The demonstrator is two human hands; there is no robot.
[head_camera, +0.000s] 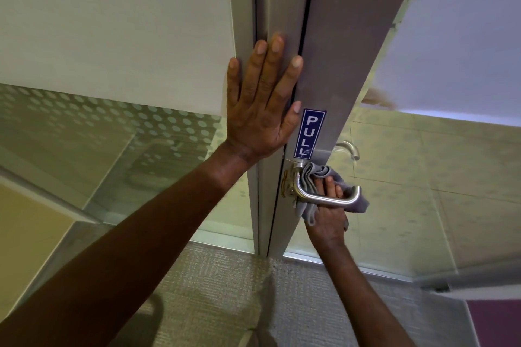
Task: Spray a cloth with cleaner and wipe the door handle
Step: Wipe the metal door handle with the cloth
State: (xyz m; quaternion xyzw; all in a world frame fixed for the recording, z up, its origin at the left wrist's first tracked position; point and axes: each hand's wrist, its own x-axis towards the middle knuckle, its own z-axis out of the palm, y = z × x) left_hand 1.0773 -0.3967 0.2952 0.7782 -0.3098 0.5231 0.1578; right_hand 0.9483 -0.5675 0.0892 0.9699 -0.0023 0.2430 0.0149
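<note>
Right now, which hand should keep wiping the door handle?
Right. The right hand already holds the grey cloth bunched against the metal door handle, behind its lever. The left hand lies flat and empty on the door frame, above the handle, apparently steadying the door.

1 head view looks down, close on the door handle.

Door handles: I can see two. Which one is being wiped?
The near handle, below the PULL sticker; the right hand presses the grey cloth behind it. The far handle is untouched.
</note>
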